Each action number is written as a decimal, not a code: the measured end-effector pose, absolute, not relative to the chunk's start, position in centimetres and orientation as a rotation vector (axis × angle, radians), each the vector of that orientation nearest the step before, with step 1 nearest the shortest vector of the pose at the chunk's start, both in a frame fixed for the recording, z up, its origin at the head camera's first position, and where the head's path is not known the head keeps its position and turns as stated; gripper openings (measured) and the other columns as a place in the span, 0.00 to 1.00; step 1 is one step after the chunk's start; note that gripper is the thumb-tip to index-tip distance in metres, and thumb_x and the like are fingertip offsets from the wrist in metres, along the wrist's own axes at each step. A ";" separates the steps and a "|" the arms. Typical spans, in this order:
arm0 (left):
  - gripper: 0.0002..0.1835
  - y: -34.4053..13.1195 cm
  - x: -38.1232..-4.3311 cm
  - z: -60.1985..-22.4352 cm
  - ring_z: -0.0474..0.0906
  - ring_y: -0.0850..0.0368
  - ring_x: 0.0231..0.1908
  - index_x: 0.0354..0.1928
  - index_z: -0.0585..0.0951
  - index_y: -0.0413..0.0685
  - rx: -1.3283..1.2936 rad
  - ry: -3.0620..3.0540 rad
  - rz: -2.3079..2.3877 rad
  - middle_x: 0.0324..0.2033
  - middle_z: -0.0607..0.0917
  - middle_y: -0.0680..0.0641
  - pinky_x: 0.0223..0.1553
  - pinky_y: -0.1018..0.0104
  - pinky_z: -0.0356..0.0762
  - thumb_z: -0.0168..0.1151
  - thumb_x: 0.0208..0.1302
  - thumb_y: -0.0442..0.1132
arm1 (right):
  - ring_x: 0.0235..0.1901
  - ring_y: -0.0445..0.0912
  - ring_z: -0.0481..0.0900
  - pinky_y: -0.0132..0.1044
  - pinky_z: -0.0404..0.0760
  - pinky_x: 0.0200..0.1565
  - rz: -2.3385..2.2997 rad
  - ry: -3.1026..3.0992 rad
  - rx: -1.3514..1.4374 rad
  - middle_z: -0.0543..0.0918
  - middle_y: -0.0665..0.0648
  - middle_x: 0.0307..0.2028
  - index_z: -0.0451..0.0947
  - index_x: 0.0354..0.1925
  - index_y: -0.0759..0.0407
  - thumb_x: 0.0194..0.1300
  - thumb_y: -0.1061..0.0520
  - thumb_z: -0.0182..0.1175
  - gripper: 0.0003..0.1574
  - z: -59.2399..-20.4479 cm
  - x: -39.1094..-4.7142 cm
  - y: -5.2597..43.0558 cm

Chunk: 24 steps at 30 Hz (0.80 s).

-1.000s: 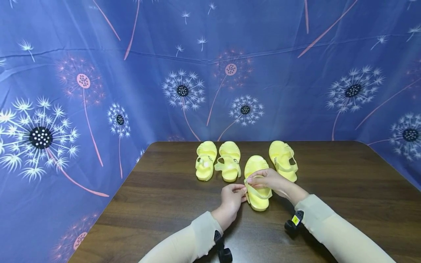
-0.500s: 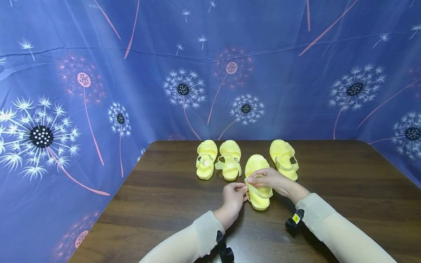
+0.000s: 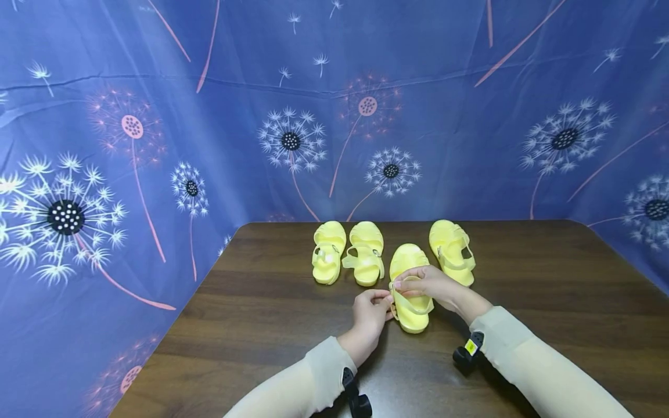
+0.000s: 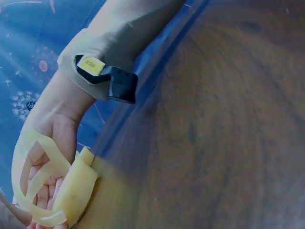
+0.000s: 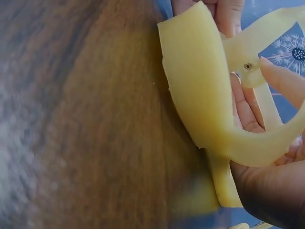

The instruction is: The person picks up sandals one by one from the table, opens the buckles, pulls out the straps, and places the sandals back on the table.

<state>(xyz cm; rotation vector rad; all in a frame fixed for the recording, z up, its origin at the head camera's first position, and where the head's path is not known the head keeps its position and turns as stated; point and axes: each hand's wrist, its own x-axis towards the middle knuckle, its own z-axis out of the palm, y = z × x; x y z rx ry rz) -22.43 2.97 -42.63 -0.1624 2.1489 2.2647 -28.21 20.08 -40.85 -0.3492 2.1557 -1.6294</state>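
Note:
A yellow sandal [image 3: 413,323] stands on the table in front of me, toe pointing away, with both hands at its ankle strap. My right hand [image 3: 432,285] reaches across from the right and pinches the strap near its left end. At the left side of the sandal, the thumb and fingers of my left hand [image 3: 367,318] pinch the strap's lower part. In the right wrist view a small metal snap [image 5: 248,66] shows on the strap, close to a fingertip. The left wrist view shows the right palm through the strap loops, beside the sole [image 4: 76,193].
Two more yellow sandals, one [image 3: 326,264] beside another [image 3: 366,270], stand to the left at the back of the brown wooden table [image 3: 251,325]. Another sandal [image 3: 449,247] is just behind the right hand. A blue dandelion-print cloth [image 3: 449,116] hangs behind the table.

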 end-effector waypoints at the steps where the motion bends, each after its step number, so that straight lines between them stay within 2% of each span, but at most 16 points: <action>1: 0.05 2.9 -22.4 -42.5 0.77 0.62 0.27 0.39 0.82 0.31 -0.158 2.133 2.268 0.27 0.81 0.46 0.32 0.66 0.84 0.61 0.63 0.27 | 0.49 0.46 0.82 0.43 0.78 0.57 -1.635 2.154 -0.348 0.85 0.53 0.46 0.78 0.51 0.68 0.65 0.51 0.63 0.24 -40.8 -28.2 20.1; 5: 0.06 2.8 -22.3 -42.4 0.77 0.62 0.26 0.40 0.82 0.31 -0.147 2.096 2.287 0.27 0.82 0.46 0.32 0.64 0.85 0.62 0.62 0.28 | 0.46 0.44 0.83 0.38 0.80 0.54 -1.648 2.154 -0.328 0.85 0.51 0.43 0.79 0.49 0.66 0.65 0.51 0.63 0.22 -40.9 -28.3 20.2; 14: 0.05 2.6 -22.7 -42.6 0.79 0.62 0.24 0.36 0.84 0.31 -0.136 2.143 2.226 0.27 0.84 0.45 0.32 0.65 0.85 0.64 0.61 0.28 | 0.49 0.44 0.81 0.43 0.78 0.57 -1.650 2.151 -0.330 0.84 0.51 0.43 0.79 0.48 0.65 0.65 0.50 0.62 0.21 -41.5 -28.2 20.3; 24: 0.04 2.6 -23.2 -42.5 0.79 0.63 0.24 0.35 0.84 0.31 -0.165 2.171 2.226 0.24 0.82 0.48 0.30 0.67 0.84 0.63 0.61 0.27 | 0.50 0.47 0.82 0.41 0.79 0.56 -1.631 2.164 -0.340 0.85 0.54 0.48 0.80 0.50 0.67 0.64 0.49 0.64 0.24 -41.4 -28.4 20.1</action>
